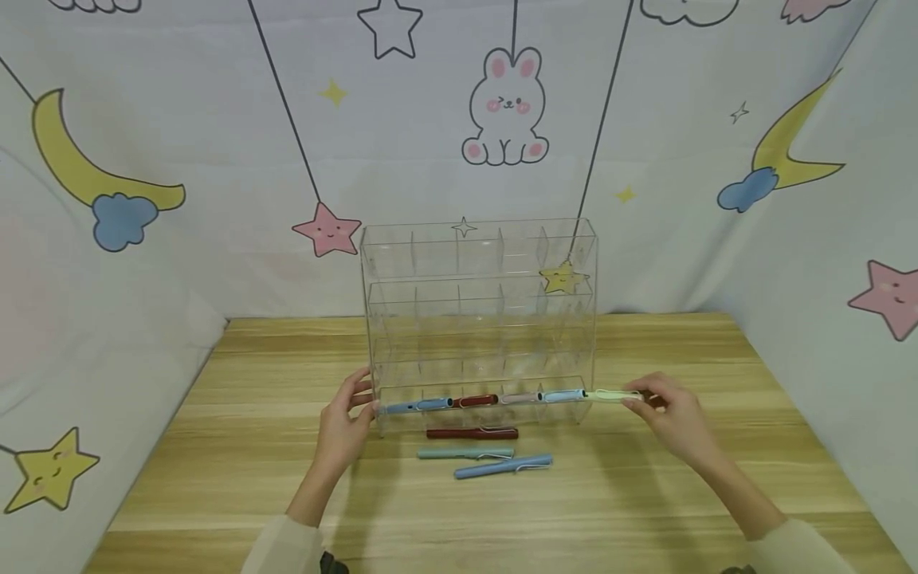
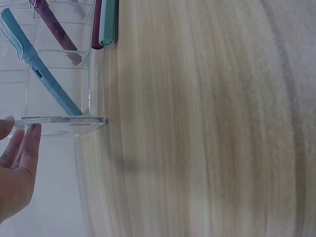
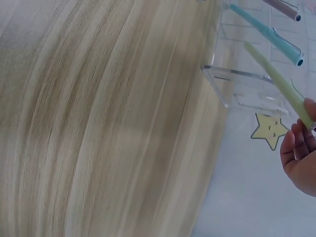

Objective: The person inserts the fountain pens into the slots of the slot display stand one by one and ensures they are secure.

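A clear acrylic rack (image 1: 482, 368) with several tiers of compartments stands upright on the table. My left hand (image 1: 346, 422) grips its left side panel, with the thumb on one side and fingers on the other in the left wrist view. At the rack's right end, my right hand (image 1: 677, 418) pinches a light green pen (image 3: 276, 81) by its cap end; the other end reaches the rightmost bottom compartment. Along the bottom tier lie a blue pen (image 2: 44, 74), a dark red pen (image 1: 475, 401), a greyish-pink pen (image 1: 520, 399) and a light blue pen (image 1: 562, 396), all slanted.
In front of the rack, a dark red pen (image 1: 472, 434), a mint green pen (image 1: 464, 454) and a blue pen (image 1: 504, 466) lie on the wooden table (image 1: 545, 526). A printed cloth (image 1: 416, 175) hangs behind the rack and along both sides.
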Tool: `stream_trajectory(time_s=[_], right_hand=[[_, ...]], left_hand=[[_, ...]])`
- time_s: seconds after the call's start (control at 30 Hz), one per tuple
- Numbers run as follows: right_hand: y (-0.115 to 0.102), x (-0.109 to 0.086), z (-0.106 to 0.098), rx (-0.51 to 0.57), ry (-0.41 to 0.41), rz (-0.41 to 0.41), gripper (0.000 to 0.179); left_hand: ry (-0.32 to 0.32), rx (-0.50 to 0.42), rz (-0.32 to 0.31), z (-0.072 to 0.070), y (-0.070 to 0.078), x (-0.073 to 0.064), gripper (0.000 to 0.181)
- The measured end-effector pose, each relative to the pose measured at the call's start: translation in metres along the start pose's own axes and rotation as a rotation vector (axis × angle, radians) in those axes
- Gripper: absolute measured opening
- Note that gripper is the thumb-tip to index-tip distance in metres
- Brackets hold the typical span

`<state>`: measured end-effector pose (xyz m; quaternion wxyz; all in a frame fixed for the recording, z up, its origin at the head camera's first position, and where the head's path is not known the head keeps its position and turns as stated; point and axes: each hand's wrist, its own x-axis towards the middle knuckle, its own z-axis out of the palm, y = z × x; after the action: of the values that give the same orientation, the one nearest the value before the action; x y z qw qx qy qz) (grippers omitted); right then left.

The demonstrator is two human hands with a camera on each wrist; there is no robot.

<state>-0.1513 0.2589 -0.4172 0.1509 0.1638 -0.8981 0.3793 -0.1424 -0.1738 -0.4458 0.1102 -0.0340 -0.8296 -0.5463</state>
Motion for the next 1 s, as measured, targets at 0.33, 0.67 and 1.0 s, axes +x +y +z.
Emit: stream_trajectory(time_s=[0.33, 0.67, 1.0], right_hand=[[-0.007, 0.006, 0.015, 0.002, 0.013, -0.035, 0.018], [-0.009, 0.011, 0.022, 0.009, 0.020, -0.052, 0.019], [-0.010, 0.013, 0.027, 0.019, 0.030, -0.035, 0.020]], left_hand=[[-0.003, -0.007, -0.029, 0.001, 0.000, 0.001, 0.050], [0.004, 0.010, -0.035, 0.001, -0.002, 0.001, 0.051], [-0.001, 0.008, -0.030, 0.001, -0.001, 0.001, 0.050]])
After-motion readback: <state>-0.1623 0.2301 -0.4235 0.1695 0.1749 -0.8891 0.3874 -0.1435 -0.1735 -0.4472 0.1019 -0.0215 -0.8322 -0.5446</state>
